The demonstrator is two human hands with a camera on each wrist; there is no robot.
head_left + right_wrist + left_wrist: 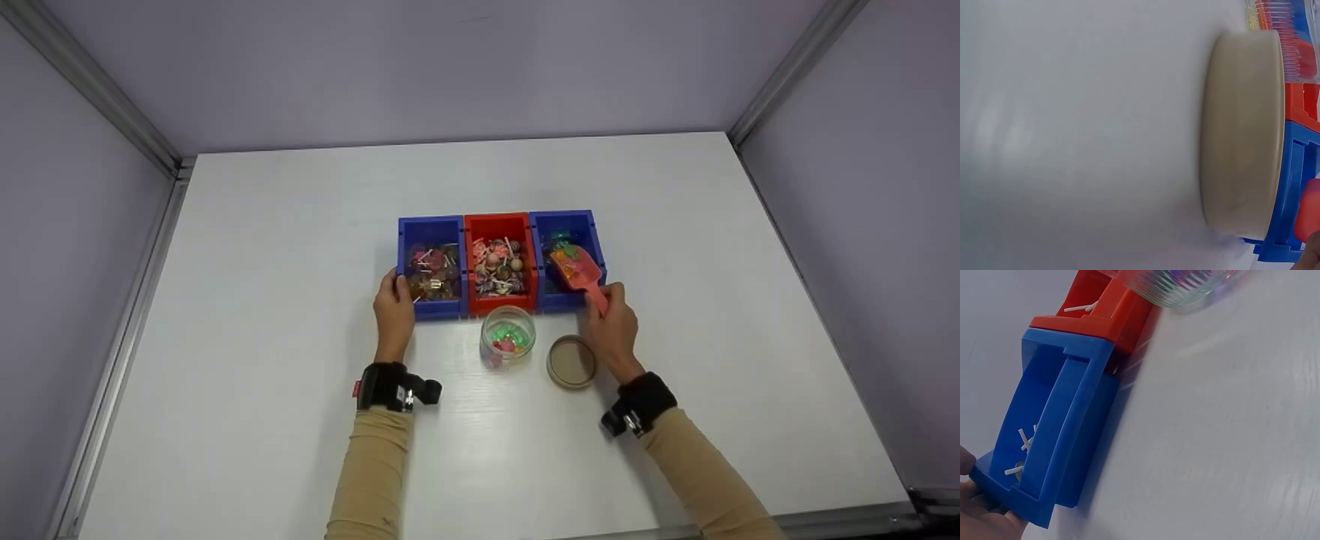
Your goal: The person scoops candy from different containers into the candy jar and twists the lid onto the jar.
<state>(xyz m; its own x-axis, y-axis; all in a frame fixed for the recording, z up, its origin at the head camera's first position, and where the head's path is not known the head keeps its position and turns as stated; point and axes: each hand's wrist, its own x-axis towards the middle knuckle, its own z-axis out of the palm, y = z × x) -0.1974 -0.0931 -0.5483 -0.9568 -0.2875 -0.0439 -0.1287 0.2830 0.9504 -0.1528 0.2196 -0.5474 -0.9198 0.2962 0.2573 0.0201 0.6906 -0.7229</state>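
Note:
My right hand (615, 330) grips a pink scoop (583, 271) by its handle. Orange and green candy lies in the scoop, which is over the right blue bin (561, 301). With my left hand (394, 319) I hold the outer edge of the left blue bin (439, 310), my thumb at its rim. That bin contains wrapped lollipops (435, 262). Between the blue bins, the red bin (501, 304) holds more small lollipops (496, 262). A clear jar (487, 337) with green and pink candy stands in front of the red bin. In the right wrist view only part of the scoop (1310, 211) shows.
A round tan lid (571, 362) lies on the white table (262, 300) between the jar and my right wrist. Its side (1241, 135) fills much of the right wrist view. Pale walls (450, 75) border the table at the back and both sides.

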